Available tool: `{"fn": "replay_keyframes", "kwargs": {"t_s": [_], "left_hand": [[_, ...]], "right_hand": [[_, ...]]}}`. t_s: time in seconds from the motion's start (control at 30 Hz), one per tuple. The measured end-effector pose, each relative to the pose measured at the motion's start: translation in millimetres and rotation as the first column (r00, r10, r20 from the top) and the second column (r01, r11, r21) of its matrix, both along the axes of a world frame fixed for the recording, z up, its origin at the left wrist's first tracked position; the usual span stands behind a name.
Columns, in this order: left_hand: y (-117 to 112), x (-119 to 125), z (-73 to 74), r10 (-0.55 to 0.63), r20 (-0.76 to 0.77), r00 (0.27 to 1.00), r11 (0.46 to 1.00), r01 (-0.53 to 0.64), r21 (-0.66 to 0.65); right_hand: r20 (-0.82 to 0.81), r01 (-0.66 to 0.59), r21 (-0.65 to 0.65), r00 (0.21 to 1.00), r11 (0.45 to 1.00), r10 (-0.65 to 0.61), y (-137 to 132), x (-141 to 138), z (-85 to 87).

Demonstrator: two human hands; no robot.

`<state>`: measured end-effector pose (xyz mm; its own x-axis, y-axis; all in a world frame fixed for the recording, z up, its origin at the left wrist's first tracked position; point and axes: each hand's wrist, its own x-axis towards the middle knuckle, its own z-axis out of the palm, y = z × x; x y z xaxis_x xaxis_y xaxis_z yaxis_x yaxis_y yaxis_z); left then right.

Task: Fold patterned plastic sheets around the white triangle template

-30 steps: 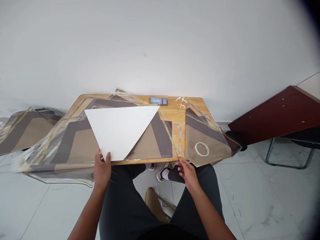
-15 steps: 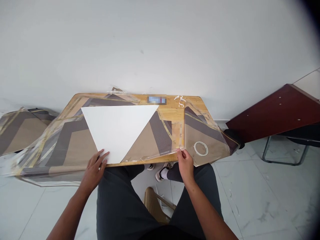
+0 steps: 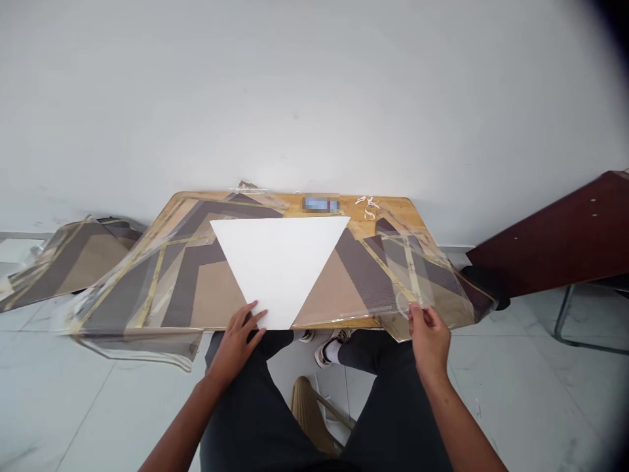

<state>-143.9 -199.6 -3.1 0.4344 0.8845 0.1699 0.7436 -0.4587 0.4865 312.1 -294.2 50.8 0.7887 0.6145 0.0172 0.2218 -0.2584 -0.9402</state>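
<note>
A white card [image 3: 280, 262], wide at the far side and narrow at the near side, lies on the wooden table over clear plastic sleeves with brown and tan panels. My left hand [image 3: 240, 341] rests on the card's near left edge with its fingers spread. At the right, my right hand [image 3: 430, 334] is closed in a pinch on the near right corner of a clear plastic sleeve [image 3: 334, 282]. That sleeve's clear end stretches over a second brown sleeve [image 3: 457, 311] and a white tape roll [image 3: 403, 303]. The roll shows only partly, through the plastic beside my fingers.
Small white strips [image 3: 369, 204] and a blurred blue packet [image 3: 321, 204] lie at the back of the wooden table [image 3: 410, 208], against the wall. More sleeves [image 3: 93, 252] stand to the left. A dark red board [image 3: 555, 242] is at the right, and my legs are under the table's front edge.
My right hand has drawn the sleeve's corner rightward, over the tape roll. The card and my left hand have shifted right with it. The view has also turned a little.
</note>
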Motion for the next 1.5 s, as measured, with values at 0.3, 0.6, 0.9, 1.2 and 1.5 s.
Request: {"fn": "replay_keyframes", "kwargs": {"t_s": [0.3, 0.6, 0.9, 1.2, 1.5], "left_hand": [[-8.8, 81.7, -5.8, -0.044, 0.053, 0.998, 0.999, 0.043, 0.019], [-7.3, 99.7, -1.3, -0.020, 0.034, 0.999, 1.000, 0.020, 0.002], [-0.7, 98.5, 0.9, -0.027, 0.021, 0.999, 0.999, 0.027, -0.023], [-2.9, 104.1, 0.3, -0.214, 0.138, 0.967, 0.976, 0.218, -0.011], [6.1, 103.4, -0.1, -0.263, 0.113, 0.958, 0.962, 0.269, -0.049]], "right_hand": [[-0.237, 0.246, -0.017, 0.941, 0.969, -0.243, -24.5, 75.3, -46.8], [0.272, -0.266, -0.104, 0.919, 0.958, 0.284, -6.1, -36.9, -56.0], [0.524, -0.681, -0.228, 0.517, 0.696, 0.677, 31.8, -126.2, -79.3], [0.461, -0.733, -0.298, 0.451, 0.612, 0.764, 37.7, -106.8, -73.6], [0.449, -0.774, -0.324, 0.380, 0.544, 0.808, 40.0, -98.2, -62.0]]}}
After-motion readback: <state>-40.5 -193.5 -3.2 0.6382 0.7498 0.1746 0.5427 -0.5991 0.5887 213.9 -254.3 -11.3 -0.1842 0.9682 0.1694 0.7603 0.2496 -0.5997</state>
